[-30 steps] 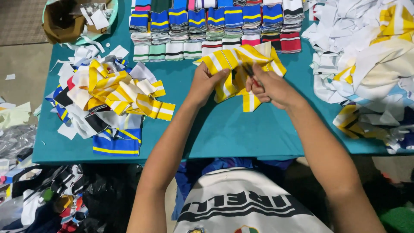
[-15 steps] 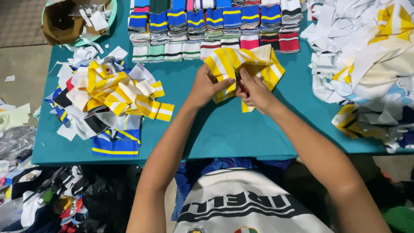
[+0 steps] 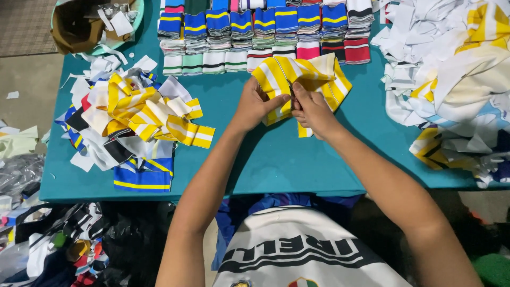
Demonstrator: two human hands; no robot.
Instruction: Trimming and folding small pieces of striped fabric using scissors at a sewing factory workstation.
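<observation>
head view: your left hand (image 3: 254,106) and right hand (image 3: 313,110) both grip the yellow-and-white striped knit piece (image 3: 303,79), fingers clamped on its lower edge, thumbs nearly meeting. the piece lies on the teal tabletop (image 3: 249,159), just in front of the rows of folded striped bands (image 3: 260,32). to your left sits a loose heap of trimmed pieces (image 3: 133,122); to your right, a pile of white and yellow fabric (image 3: 451,79). a basket (image 3: 90,26) stands at the far left corner.
</observation>
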